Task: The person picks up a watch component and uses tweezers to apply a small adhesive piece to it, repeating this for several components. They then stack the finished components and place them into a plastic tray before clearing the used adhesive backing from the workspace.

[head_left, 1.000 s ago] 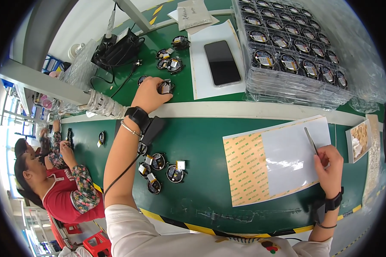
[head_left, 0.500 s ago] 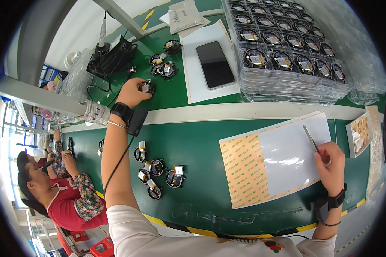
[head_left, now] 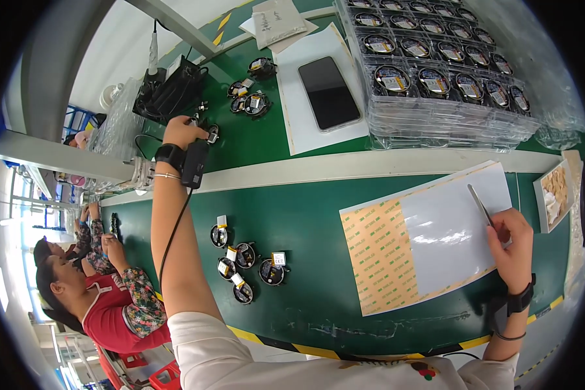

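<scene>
My left hand [head_left: 183, 132] reaches far up the green bench and is closed on a small round black fan part [head_left: 211, 133], next to a black device [head_left: 169, 91] with cables. My right hand [head_left: 513, 237] holds thin metal tweezers [head_left: 480, 205] over a large sheet of backing paper [head_left: 429, 234], whose left side is tan and right side glossy white. Several round black fan parts [head_left: 244, 266] with small labels lie on the green conveyor below my left forearm. More of them [head_left: 250, 101] lie on the far shelf.
Stacked clear trays of round fans [head_left: 435, 71] fill the far right. A dark phone [head_left: 328, 91] lies on a white sheet [head_left: 299, 133]. A small tray of tan pieces [head_left: 556, 192] sits at the right edge. Another person [head_left: 104, 292] in a red top works at my left.
My left hand has moved farther up and left along the far shelf with the round part. My right hand and the tweezers have stayed on the sheet.
</scene>
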### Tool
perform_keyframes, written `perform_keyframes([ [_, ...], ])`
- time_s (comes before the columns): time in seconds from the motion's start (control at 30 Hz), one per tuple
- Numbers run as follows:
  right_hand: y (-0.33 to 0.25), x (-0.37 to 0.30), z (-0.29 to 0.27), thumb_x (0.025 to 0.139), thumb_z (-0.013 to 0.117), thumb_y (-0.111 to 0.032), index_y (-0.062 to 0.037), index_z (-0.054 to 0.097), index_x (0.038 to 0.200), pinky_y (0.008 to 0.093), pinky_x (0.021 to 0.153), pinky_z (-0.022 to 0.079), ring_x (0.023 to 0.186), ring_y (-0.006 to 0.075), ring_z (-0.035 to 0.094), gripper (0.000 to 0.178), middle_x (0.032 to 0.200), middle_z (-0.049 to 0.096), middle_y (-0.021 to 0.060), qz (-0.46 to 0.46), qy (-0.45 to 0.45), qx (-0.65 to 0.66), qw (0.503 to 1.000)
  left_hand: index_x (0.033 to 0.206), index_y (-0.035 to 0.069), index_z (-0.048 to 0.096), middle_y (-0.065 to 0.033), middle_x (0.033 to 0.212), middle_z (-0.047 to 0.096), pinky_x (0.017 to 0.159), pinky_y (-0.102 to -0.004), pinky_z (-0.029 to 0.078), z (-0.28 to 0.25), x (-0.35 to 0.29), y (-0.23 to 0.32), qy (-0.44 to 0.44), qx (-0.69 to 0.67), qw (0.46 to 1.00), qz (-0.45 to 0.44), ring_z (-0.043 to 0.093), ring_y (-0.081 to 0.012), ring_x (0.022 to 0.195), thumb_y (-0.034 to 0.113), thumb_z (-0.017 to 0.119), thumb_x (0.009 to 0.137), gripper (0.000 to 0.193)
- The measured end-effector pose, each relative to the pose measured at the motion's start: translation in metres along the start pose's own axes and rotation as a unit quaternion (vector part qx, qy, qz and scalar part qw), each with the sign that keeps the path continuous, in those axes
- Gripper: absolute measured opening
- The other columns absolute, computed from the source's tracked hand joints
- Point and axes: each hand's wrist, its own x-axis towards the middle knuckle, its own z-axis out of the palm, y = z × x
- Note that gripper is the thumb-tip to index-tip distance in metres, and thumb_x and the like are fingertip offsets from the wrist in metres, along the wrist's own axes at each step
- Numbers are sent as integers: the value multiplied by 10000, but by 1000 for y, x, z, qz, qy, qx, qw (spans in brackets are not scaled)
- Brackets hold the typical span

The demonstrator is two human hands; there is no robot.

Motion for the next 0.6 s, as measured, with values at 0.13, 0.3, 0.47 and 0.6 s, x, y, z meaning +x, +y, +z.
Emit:
perform_keyframes([
  [0.13,2,0,1,728,596,48,9,519,777,240,506,361,550,130,440,99,691,477,60,10,-3,-6,1000,780,-36,636,-56,679,605,564,-291,427,21,9,-10,-18,9,999,-42,547,-153,599,201,768,598,327],
  [0.3,1,1,2,725,599,48,6,519,776,240,507,359,552,128,437,103,690,474,59,10,-5,-4,1000,848,-46,642,-124,772,643,646,-330,477,25,16,1,-37,-29,992,-114,615,-228,690,256,780,571,432],
  [0.47,-1,2,1,720,599,51,6,518,771,241,510,356,557,131,434,106,692,471,62,16,-4,-5,1000,946,-38,634,-195,929,656,750,-361,508,28,19,30,-19,198,975,-99,645,-303,847,314,798,527,571],
  [0.6,-2,1,1,716,597,52,6,516,765,245,512,356,558,138,434,105,693,470,67,14,-2,3,1000,999,-31,612,-192,984,644,795,-359,502,33,21,26,-6,181,982,-54,629,-307,918,297,795,524,606],
])
